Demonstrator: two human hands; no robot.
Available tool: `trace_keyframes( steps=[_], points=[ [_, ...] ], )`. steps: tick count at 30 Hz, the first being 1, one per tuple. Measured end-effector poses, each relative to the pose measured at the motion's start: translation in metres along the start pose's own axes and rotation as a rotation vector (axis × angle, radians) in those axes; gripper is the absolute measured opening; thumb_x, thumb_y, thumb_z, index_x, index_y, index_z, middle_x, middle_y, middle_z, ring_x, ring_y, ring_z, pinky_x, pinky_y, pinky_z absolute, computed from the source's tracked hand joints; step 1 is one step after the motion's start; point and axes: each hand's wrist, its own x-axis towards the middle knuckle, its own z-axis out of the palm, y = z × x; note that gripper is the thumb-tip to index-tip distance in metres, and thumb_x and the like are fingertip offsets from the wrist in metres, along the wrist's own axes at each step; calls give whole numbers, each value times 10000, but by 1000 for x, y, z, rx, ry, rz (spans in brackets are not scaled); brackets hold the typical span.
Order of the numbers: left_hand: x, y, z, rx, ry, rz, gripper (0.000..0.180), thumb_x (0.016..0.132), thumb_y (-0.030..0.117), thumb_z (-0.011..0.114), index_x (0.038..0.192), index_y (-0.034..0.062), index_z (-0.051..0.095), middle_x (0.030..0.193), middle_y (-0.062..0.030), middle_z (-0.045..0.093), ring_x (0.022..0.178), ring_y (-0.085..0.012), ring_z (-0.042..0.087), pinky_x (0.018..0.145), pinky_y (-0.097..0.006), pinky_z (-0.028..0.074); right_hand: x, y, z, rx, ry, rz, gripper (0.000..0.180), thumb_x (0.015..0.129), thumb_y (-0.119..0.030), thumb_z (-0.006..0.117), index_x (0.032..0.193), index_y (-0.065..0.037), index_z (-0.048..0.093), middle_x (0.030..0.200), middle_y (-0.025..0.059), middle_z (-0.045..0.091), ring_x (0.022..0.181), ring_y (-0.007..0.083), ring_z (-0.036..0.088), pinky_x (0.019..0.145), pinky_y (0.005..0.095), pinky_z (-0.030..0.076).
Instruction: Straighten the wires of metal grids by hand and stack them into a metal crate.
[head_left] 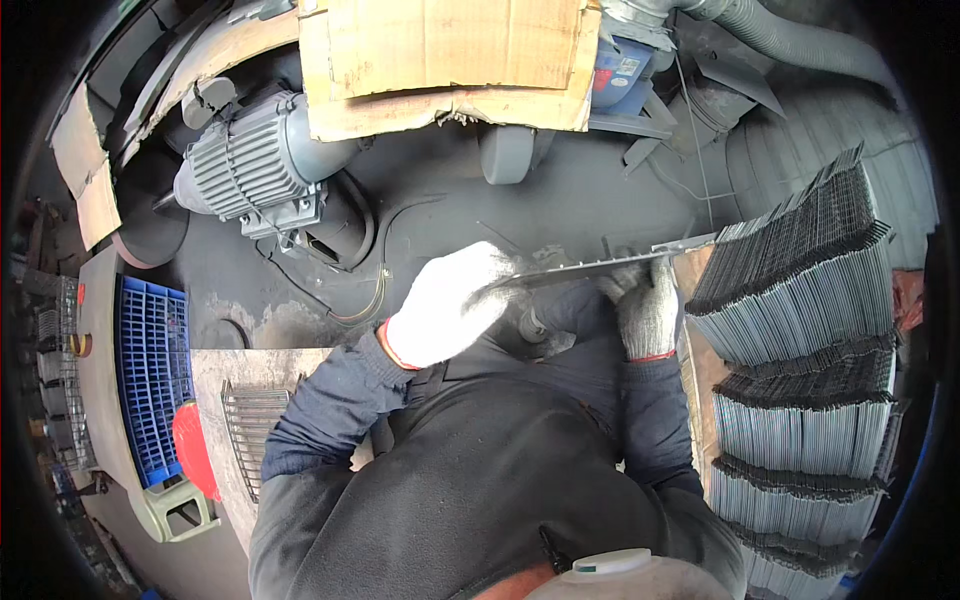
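My left hand [452, 303], in a white work glove, grips the left end of a thin flat metal grid [590, 268] seen edge-on. Gloved in grey, my right hand [648, 315] holds the same grid near its right end. The piece lies roughly level in front of my chest, above a dark dusty machine bed [560, 195]. Its right tip reaches toward tall stacks of similar metal grids [810, 290] at my right.
A grey electric motor [250, 165] sits at upper left, sheets of cardboard [450, 60] above it. A ribbed hose [790, 40] runs at top right. A blue crate [150, 370], a red object [195, 450] and a wire rack [250, 430] lie at lower left.
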Motion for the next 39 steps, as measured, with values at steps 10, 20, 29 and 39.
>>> trace_keyframes(
  steps=[10,20,29,39],
  points=[
    [-10,-1,21,-870,615,-303,132,1099,113,618,1148,5,557,937,-158,658,761,-244,684,726,-400,604,-22,56,26,-59,230,-246,622,1142,-512,512,1607,-102,463,1554,143,570,1459,328,518,1257,494,387],
    [-12,-4,42,-593,-39,-726,350,1034,195,719,1293,-27,641,951,-69,713,840,-144,674,814,-296,556,-35,-26,100,-511,-98,-251,257,1046,-17,672,1303,-5,676,1139,105,758,990,187,727,894,308,578],
    [11,31,31,396,503,-10,857,667,126,985,1431,-12,622,1466,-215,623,1361,-389,611,1164,-449,496,-34,-82,129,-1591,-455,-646,261,914,-158,814,1124,-25,733,975,191,750,908,403,739,787,431,590],
    [-7,2,36,-227,478,-349,255,908,-57,799,1072,17,618,976,-47,680,876,-115,638,820,-281,560,-33,-73,148,-1555,-618,-1088,465,825,-188,881,1257,-82,743,1141,110,759,1091,296,728,940,430,574]
  ],
)
